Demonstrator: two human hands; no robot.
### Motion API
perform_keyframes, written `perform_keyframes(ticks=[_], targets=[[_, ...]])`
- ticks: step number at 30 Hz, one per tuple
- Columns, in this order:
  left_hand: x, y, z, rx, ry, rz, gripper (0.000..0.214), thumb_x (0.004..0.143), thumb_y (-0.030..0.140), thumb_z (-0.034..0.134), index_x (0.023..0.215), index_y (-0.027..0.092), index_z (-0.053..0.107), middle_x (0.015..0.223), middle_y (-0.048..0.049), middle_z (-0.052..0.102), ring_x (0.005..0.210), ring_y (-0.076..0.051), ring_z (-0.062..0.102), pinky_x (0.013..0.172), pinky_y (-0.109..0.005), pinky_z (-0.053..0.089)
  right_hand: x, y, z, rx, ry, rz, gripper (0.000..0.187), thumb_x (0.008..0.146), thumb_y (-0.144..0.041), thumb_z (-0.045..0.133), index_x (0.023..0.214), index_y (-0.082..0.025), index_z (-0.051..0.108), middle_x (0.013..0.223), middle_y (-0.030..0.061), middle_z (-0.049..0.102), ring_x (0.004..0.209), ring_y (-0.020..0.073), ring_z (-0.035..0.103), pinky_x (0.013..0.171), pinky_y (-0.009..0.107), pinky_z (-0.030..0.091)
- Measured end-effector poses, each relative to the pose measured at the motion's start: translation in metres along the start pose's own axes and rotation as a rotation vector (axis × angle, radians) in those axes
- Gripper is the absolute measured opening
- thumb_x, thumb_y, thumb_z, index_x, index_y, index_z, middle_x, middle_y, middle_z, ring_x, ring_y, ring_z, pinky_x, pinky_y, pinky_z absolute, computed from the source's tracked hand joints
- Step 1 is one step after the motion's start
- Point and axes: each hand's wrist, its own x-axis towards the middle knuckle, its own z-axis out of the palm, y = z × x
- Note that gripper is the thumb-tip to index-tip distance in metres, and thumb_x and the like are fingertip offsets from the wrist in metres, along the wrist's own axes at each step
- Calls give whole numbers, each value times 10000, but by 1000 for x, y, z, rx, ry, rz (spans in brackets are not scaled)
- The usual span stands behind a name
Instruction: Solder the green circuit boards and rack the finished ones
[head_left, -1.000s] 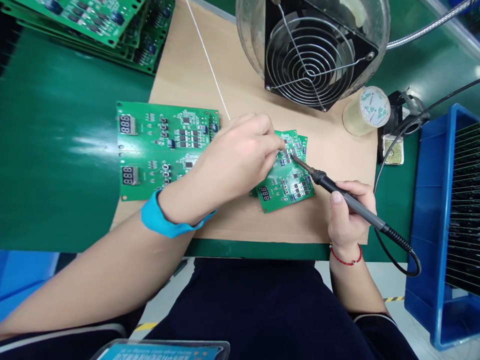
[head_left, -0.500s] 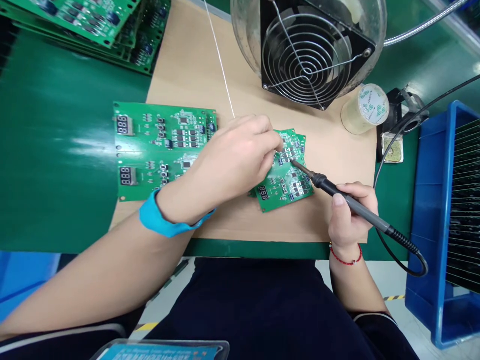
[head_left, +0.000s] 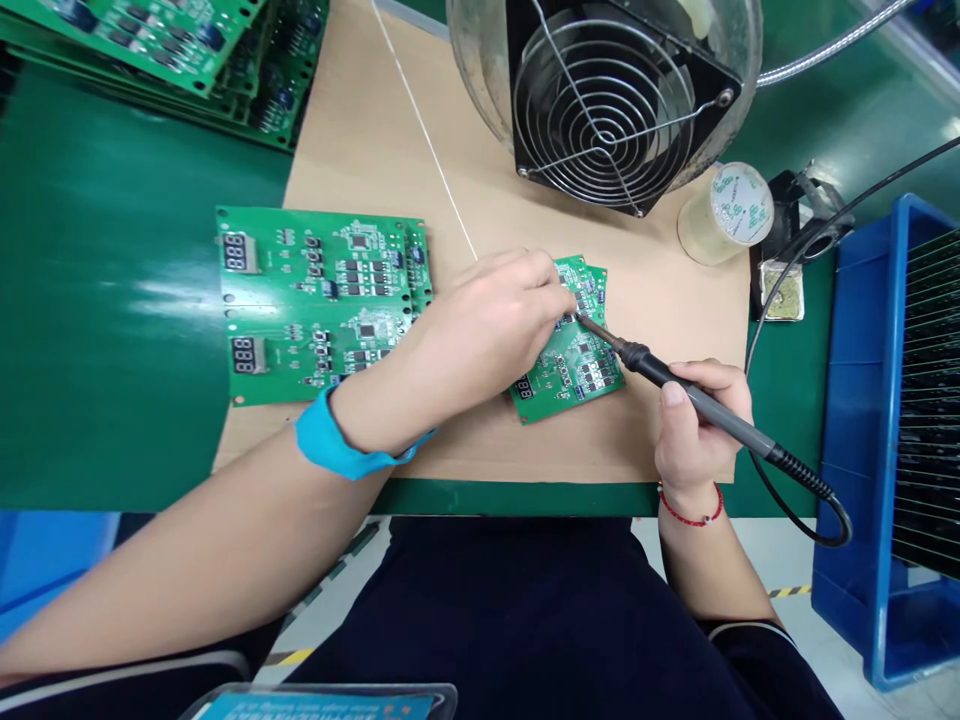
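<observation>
My right hand [head_left: 699, 428] grips a soldering iron [head_left: 679, 385] by its dark handle, the iron slanting up to the left. Its tip touches or nearly touches the small green circuit board [head_left: 559, 395], which lies on at least one other board. My left hand [head_left: 495, 320], with a blue band at the wrist, is closed in a pinch over that board's upper left part. A thin pale solder wire [head_left: 431, 145] runs from the top edge down into this hand; its end is hidden by the fingers. Larger green circuit boards [head_left: 285, 290] with digit displays lie left of it, partly under the forearm.
A fan with a wire guard [head_left: 604, 140] stands at the back. Right of it are a tape roll [head_left: 726, 215] and an iron stand with a sponge [head_left: 784, 290]. Boards [head_left: 247, 95] are stacked at back left. A blue crate [head_left: 855, 440] holding upright boards stands right.
My left hand has moved slightly right and down over the small board, the wire shifting with it. The iron's tip has shifted slightly left and up, close to the left fingertips.
</observation>
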Motion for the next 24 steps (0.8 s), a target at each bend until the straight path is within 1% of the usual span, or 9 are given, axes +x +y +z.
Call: perform_keyframes(ticks=[3,6,9,11,13,15,17,20,24], targets=[[-1,-1,-4,30,-15,-63,315,1039,128,421,929,119,717,900,-82,622,787,-212,624,668,-338,494,-2,1,-1,14,19,-3,111,921,-118,615,1029,-133,600,784,-26,513,660,6,495,595,118,435],[-3,0,-11,-153,-50,-128,287,1033,128,437,990,120,721,969,-70,638,837,-184,647,687,-303,492,-5,4,0,39,61,23,103,942,-155,618,1044,-142,608,775,-10,514,619,26,489,543,146,408],[-5,13,-17,-270,-128,-51,273,996,90,443,932,126,706,910,-54,619,735,-164,604,606,-290,440,-8,7,0,54,104,46,103,959,-203,633,1049,-155,627,771,4,518,598,47,488,518,177,392],[-8,27,-19,-224,-184,29,210,934,52,479,852,136,653,852,-55,565,610,-172,531,512,-314,360,-9,10,-1,50,129,55,105,964,-231,644,1044,-162,638,777,9,525,605,57,495,529,192,406],[-11,42,-19,-127,-242,80,132,850,20,547,848,143,598,852,-58,526,567,-193,511,492,-339,339,-10,12,-1,52,148,67,110,967,-249,650,1039,-167,644,796,15,542,624,64,517,540,198,423],[-13,53,-18,-29,-284,87,175,797,-13,576,881,140,568,859,-58,519,558,-206,524,496,-344,335,-11,13,-2,60,159,79,110,966,-255,657,1036,-170,648,817,20,560,652,72,542,553,202,437],[-14,58,-16,35,-291,82,206,793,-43,543,895,136,553,841,-56,520,545,-203,524,496,-335,318,-11,14,-2,71,166,87,113,963,-256,661,1041,-174,651,836,22,566,673,77,555,558,205,440],[-12,54,-13,84,-244,46,180,846,-24,496,906,133,561,835,-59,530,567,-199,538,490,-329,310,-12,15,-3,65,172,98,109,963,-247,657,1046,-176,652,870,23,577,686,79,559,578,220,454],[-5,36,-8,52,-168,-82,114,907,47,531,939,128,603,870,-57,538,626,-196,544,493,-341,340,-13,16,-4,63,165,85,102,960,-238,652,1032,-166,645,852,15,554,625,67,506,543,226,424]])
